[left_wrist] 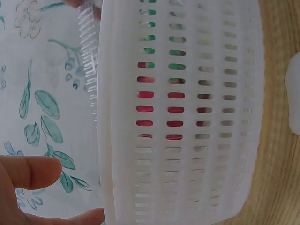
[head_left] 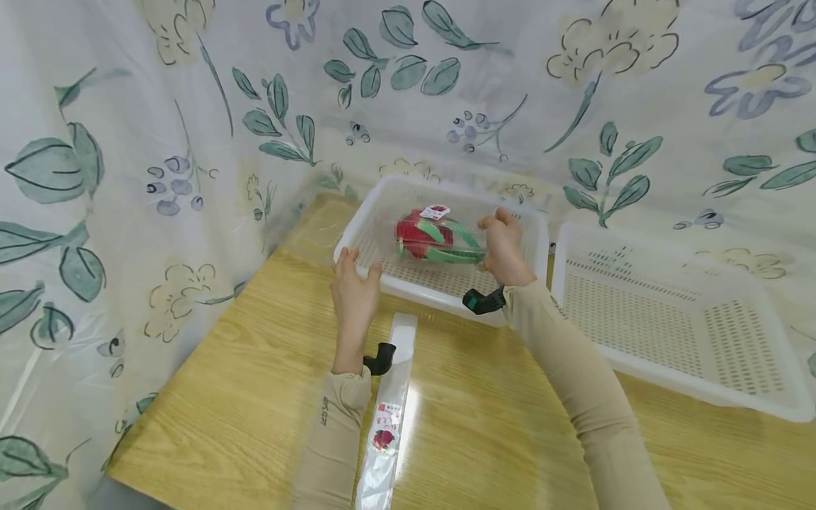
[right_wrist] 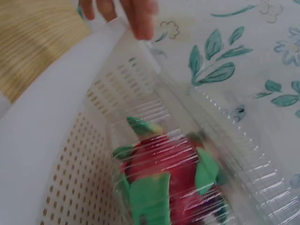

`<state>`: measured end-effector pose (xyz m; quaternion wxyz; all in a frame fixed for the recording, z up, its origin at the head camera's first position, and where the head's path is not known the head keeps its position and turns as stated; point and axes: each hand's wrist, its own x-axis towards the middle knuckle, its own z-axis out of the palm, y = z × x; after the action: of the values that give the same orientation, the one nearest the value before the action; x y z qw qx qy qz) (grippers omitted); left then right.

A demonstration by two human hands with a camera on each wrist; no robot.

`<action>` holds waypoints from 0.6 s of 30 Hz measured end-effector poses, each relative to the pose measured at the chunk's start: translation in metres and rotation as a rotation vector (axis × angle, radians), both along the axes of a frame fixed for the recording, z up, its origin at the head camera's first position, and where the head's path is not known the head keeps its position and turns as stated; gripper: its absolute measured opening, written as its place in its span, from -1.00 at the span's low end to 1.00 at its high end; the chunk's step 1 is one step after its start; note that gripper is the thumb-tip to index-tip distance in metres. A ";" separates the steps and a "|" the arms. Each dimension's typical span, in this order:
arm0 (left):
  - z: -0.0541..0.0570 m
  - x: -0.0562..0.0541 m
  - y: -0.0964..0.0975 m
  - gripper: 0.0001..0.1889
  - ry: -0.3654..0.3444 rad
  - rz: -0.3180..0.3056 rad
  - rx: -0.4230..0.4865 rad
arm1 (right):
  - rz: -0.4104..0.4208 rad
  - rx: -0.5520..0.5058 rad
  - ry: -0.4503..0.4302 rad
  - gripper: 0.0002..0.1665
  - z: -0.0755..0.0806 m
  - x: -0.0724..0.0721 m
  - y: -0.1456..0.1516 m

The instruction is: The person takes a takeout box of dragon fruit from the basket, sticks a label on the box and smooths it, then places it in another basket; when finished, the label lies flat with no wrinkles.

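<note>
A clear plastic box (head_left: 473,228) with a dragon fruit (head_left: 421,238) inside sits within the left white basket (head_left: 440,294). On the box's lid is a small white sticker (head_left: 435,212) with a red fruit picture. My right hand (head_left: 506,248) grips the right end of this box, thumb nearer me and fingers on the far side. At the basket's left front corner, my left hand (head_left: 355,290) touches the rim with relaxed fingers, its thumb (left_wrist: 35,172) held apart. Through the basket's slots, the left wrist view shows the red and green fruit.
A second white basket (head_left: 676,375) stands close on the right, with nothing seen inside. A long shiny strip bearing a dragon fruit sticker (head_left: 384,439) lies on the wooden table (head_left: 255,397) in front. Flowered curtain (head_left: 395,92) hangs behind and to the left.
</note>
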<state>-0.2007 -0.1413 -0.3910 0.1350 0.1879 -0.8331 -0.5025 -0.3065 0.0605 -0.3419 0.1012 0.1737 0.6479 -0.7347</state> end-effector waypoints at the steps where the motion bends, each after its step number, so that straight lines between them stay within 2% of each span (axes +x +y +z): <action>1: 0.001 0.000 0.000 -0.38 0.000 -0.004 0.003 | 0.004 0.008 -0.006 -0.20 -0.001 0.000 0.001; 6: 0.005 -0.001 0.000 -0.38 0.003 -0.012 0.017 | 0.066 0.056 -0.027 -0.12 -0.003 -0.004 0.007; 12: 0.004 -0.002 -0.003 -0.38 -0.003 -0.022 0.039 | 0.212 0.144 -0.030 -0.06 -0.004 -0.006 0.013; 18: 0.002 -0.001 -0.003 -0.38 -0.007 -0.029 0.045 | 0.342 0.300 -0.058 0.02 -0.008 -0.005 0.022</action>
<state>-0.2018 -0.1438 -0.3893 0.1203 0.1804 -0.8248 -0.5222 -0.3111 0.0822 -0.3502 0.2157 0.0954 0.7669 -0.5969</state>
